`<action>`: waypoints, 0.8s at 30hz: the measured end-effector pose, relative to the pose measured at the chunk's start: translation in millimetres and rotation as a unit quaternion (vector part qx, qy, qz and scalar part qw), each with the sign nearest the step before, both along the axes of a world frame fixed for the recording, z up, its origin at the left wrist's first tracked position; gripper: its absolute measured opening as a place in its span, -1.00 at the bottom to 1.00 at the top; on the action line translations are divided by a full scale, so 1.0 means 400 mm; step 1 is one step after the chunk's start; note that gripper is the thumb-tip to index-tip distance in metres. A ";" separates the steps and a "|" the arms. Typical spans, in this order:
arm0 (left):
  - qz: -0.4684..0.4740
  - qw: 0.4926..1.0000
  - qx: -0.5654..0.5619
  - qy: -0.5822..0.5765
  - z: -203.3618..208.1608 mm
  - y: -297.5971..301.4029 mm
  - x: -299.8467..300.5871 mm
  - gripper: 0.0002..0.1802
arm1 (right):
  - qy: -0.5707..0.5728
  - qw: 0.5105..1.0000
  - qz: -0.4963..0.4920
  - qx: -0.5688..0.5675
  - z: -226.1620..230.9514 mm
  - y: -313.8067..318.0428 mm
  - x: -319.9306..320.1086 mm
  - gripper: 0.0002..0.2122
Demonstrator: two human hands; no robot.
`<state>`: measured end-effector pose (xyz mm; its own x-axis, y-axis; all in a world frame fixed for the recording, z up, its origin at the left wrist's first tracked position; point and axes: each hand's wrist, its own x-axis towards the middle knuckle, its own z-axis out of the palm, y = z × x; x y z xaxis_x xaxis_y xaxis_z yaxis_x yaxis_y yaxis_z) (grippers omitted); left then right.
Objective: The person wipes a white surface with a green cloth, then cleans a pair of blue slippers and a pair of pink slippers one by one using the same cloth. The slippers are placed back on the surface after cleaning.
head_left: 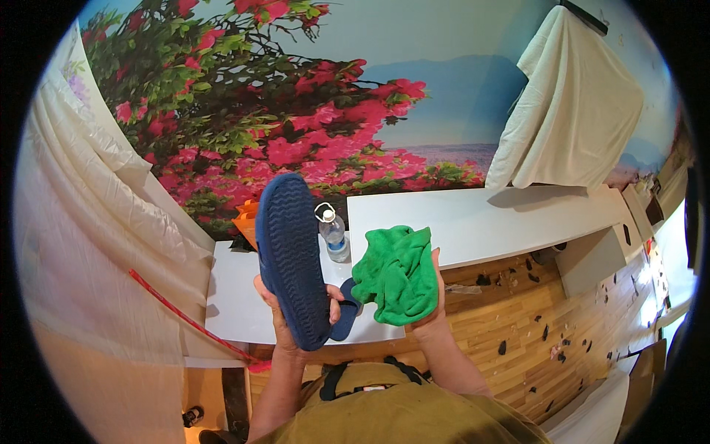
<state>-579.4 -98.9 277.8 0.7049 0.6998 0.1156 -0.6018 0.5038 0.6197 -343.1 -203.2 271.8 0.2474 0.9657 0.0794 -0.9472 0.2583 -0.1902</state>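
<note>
"Head view: how will the slipper (287, 259) handle?"

"Light, rubbery, bendable, we'd guess; we'd grip both edges low, where our left hand (284, 337) clasps it above the white table (229, 311)."

"Its look?"

"Navy, wavy-ridged sole facing us. Beside it, our right hand (435, 314) supports a crumpled green cloth (399, 277); its fingers are hidden, so we can't tell their grip."

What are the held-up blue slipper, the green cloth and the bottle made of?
Blue slipper: looks like matte foam or rubber; its sole shows a wavy tread.
Green cloth: seems soft, dull fabric, maybe cotton or microfibre, because it bunches in loose folds.
Bottle: probably clear, shiny plastic, being see-through with highlights, though glass is possible.
</note>
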 end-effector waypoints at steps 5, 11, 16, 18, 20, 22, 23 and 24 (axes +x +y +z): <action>0.016 0.998 -0.002 0.069 -0.024 0.011 -0.035 0.36 | -0.007 1.000 -0.004 -0.029 -0.020 0.026 0.020 -0.30; -0.011 0.992 -0.028 0.126 -0.149 0.034 -0.060 -0.23 | -0.003 0.995 0.098 0.036 -0.380 0.054 0.027 -0.30; -0.049 0.995 -0.028 0.077 -0.228 0.026 -0.079 -0.37 | 0.087 0.985 0.116 -0.090 -0.372 0.032 -0.020 -0.28; -0.061 0.994 0.009 0.094 -0.248 0.031 -0.089 -0.37 | 0.094 0.987 0.104 -0.083 -0.287 0.038 -0.038 -0.31; -0.053 0.988 0.055 0.133 -0.243 0.012 -0.090 -0.36 | 0.076 0.990 0.084 -0.083 -0.242 0.047 -0.048 -0.34; -0.068 0.987 0.100 0.104 -0.244 0.002 -0.076 -0.34 | 0.047 0.991 0.095 -0.075 -0.195 0.052 -0.073 -0.33; -0.089 0.988 0.118 0.054 -0.257 0.003 -0.065 -0.33 | 0.031 0.991 0.109 -0.074 -0.160 0.052 -0.088 -0.32; -0.109 0.992 0.057 0.010 -0.250 -0.010 -0.058 -0.30 | 0.016 0.990 0.120 -0.071 -0.128 0.050 -0.101 -0.31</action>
